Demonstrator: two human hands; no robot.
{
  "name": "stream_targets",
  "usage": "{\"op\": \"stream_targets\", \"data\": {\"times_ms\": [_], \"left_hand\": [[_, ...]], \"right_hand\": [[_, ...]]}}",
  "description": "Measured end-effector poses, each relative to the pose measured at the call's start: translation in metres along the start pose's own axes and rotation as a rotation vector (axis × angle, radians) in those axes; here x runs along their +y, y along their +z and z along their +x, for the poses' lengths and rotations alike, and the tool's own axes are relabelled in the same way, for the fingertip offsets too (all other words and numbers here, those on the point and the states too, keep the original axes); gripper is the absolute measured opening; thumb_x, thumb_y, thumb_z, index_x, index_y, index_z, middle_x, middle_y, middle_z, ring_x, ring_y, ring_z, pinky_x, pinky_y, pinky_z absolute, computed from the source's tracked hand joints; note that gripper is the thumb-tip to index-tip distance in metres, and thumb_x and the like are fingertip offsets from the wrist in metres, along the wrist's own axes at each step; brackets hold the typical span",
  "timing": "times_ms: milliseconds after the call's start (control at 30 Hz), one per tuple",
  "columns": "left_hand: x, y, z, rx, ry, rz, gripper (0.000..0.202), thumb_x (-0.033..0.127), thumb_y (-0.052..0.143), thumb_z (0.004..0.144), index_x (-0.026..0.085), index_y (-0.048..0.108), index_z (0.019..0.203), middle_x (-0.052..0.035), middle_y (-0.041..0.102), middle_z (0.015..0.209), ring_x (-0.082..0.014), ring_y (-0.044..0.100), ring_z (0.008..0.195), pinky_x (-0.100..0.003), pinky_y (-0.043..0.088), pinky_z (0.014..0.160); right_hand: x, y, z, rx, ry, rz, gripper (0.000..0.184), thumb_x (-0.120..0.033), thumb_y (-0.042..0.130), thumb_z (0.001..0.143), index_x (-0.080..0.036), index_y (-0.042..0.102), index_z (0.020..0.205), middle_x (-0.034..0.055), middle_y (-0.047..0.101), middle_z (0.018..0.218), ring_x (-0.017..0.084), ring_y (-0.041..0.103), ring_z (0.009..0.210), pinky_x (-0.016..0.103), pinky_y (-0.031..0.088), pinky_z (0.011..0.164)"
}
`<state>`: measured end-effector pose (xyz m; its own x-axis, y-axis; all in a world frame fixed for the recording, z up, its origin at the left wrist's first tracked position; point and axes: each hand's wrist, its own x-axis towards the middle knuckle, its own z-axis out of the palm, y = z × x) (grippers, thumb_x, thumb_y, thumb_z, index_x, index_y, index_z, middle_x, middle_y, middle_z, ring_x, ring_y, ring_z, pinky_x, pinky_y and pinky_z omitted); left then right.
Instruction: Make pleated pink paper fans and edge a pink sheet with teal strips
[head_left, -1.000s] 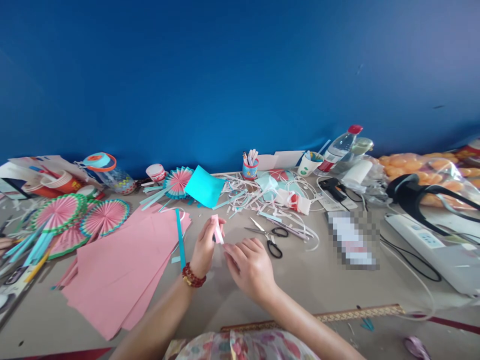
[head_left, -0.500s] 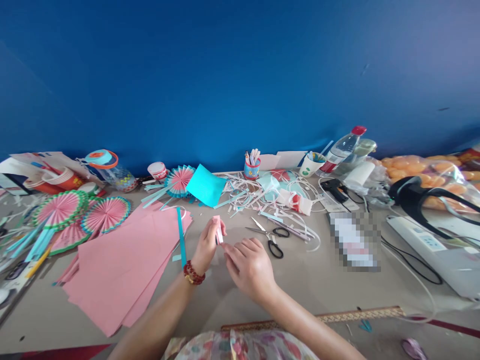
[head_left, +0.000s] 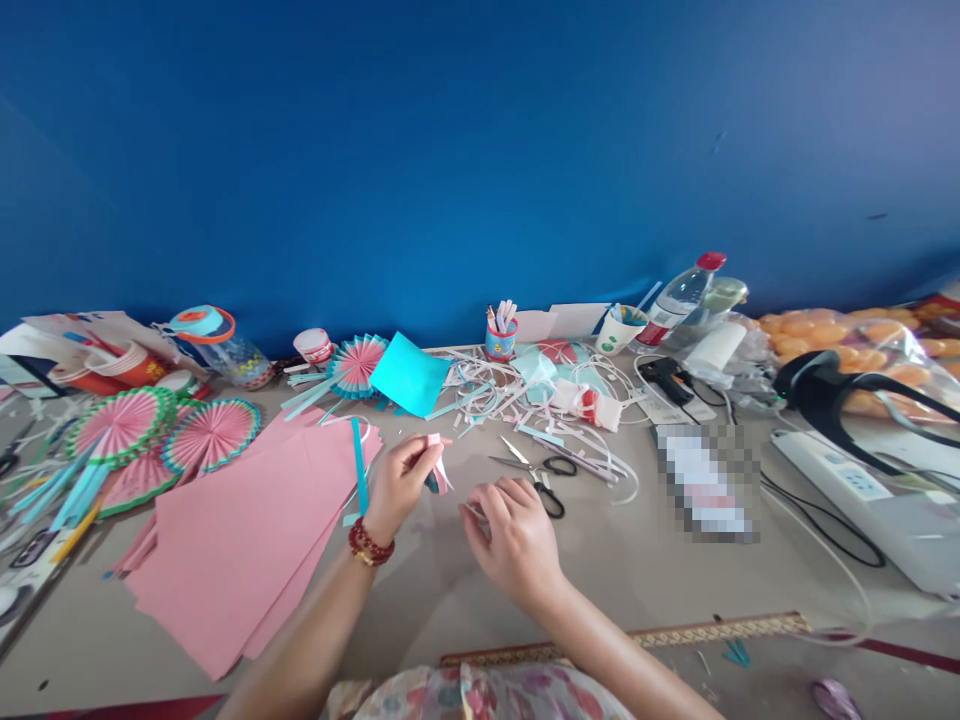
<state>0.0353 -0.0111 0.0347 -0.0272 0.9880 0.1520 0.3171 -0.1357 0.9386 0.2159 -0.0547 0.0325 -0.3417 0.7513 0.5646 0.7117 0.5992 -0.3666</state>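
Above the table, my left hand [head_left: 401,490], with a red bead bracelet at the wrist, pinches a small folded pink paper strip [head_left: 441,476]. Its lower end hangs loose and looks dark on one side. My right hand [head_left: 517,535] is a short way to the right, apart from the strip, its fingers curled together. Whatever sits between those fingertips, if anything, is too small to name. Scissors [head_left: 534,466] with black handles lie partly spread just beyond my right hand. Left of my left hand are large pink paper sheets [head_left: 247,540] with a blue paper strip [head_left: 360,465] at their edge.
Pleated paper fans [head_left: 211,436] lie at the left. A bright blue paper sheet [head_left: 409,374], paper scraps [head_left: 487,385] and a pen cup [head_left: 500,338] are along the back. Rightward lie a glue gun [head_left: 667,382], a bottle [head_left: 682,298] and a power strip [head_left: 832,470].
My hands have moved apart: the right has come away from the folded strip, while the left keeps it and has shifted slightly left. The strip's lower end now hangs more loosely.
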Motion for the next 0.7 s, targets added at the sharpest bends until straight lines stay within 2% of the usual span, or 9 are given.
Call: {"op": "stream_targets", "data": {"times_ms": [100, 200, 300, 400, 567, 633, 700], "left_hand": [[0.006, -0.004, 0.000, -0.035, -0.021, 0.007, 0.029, 0.043, 0.057, 0.091, 0.019, 0.073, 0.096, -0.0021, 0.067, 0.080, -0.0116, 0.053, 0.060, -0.021, 0.043, 0.057], [0.017, -0.010, -0.001, -0.060, 0.012, 0.025, 0.029, 0.042, 0.057, 0.091, 0.019, 0.072, 0.099, -0.0007, 0.061, 0.075, -0.0102, 0.052, 0.053, -0.021, 0.043, 0.052], [0.029, -0.015, -0.002, -0.045, 0.100, 0.110, 0.027, 0.040, 0.056, 0.092, 0.019, 0.072, 0.099, -0.0028, 0.062, 0.081, -0.0116, 0.058, 0.058, -0.021, 0.047, 0.054], [0.039, -0.018, -0.002, -0.044, 0.166, 0.197, 0.024, 0.036, 0.054, 0.093, 0.020, 0.071, 0.095, -0.0054, 0.065, 0.087, -0.0132, 0.062, 0.064, -0.022, 0.049, 0.058], [0.047, -0.019, 0.002, -0.042, 0.247, 0.255, 0.022, 0.032, 0.052, 0.095, 0.020, 0.071, 0.095, -0.0082, 0.069, 0.096, -0.0154, 0.065, 0.072, -0.023, 0.052, 0.065], [0.048, -0.018, 0.003, -0.034, 0.240, 0.231, 0.023, 0.032, 0.052, 0.096, 0.020, 0.071, 0.097, -0.0086, 0.069, 0.096, -0.0148, 0.064, 0.068, -0.024, 0.053, 0.063], [0.049, -0.018, 0.005, -0.013, 0.252, 0.230, 0.023, 0.031, 0.051, 0.096, 0.020, 0.071, 0.097, -0.0086, 0.069, 0.097, -0.0143, 0.064, 0.067, -0.024, 0.053, 0.062]], "right_hand": [[0.002, 0.003, -0.004, 0.012, -0.001, 0.018, 0.016, -0.015, 0.052, 0.092, -0.021, 0.051, 0.077, 0.0017, 0.059, 0.066, 0.018, 0.050, 0.065, 0.032, 0.035, 0.066], [0.003, 0.007, -0.009, 0.032, 0.011, 0.078, 0.015, -0.015, 0.050, 0.094, -0.021, 0.050, 0.080, 0.0031, 0.062, 0.071, 0.018, 0.052, 0.066, 0.031, 0.038, 0.064], [0.003, 0.010, -0.013, 0.050, 0.029, 0.158, 0.005, -0.015, 0.052, 0.095, -0.020, 0.054, 0.095, 0.0050, 0.068, 0.081, 0.018, 0.057, 0.069, 0.030, 0.043, 0.065], [0.001, 0.009, -0.013, 0.034, 0.049, 0.251, 0.015, -0.016, 0.053, 0.094, -0.020, 0.054, 0.109, 0.0049, 0.071, 0.087, 0.017, 0.063, 0.072, 0.028, 0.047, 0.068], [0.004, 0.005, -0.008, -0.130, 0.213, 0.494, 0.021, -0.024, 0.050, 0.098, -0.022, 0.050, 0.119, -0.0003, 0.073, 0.079, 0.014, 0.066, 0.063, 0.022, 0.048, 0.058], [0.006, 0.004, -0.008, -0.137, 0.200, 0.494, 0.024, -0.028, 0.050, 0.099, -0.022, 0.050, 0.122, -0.0003, 0.073, 0.078, 0.013, 0.066, 0.061, 0.022, 0.047, 0.056], [0.009, 0.004, -0.009, -0.065, 0.109, 0.410, 0.028, -0.033, 0.053, 0.098, -0.021, 0.052, 0.123, 0.0027, 0.073, 0.082, 0.015, 0.067, 0.065, 0.024, 0.049, 0.061]]}}
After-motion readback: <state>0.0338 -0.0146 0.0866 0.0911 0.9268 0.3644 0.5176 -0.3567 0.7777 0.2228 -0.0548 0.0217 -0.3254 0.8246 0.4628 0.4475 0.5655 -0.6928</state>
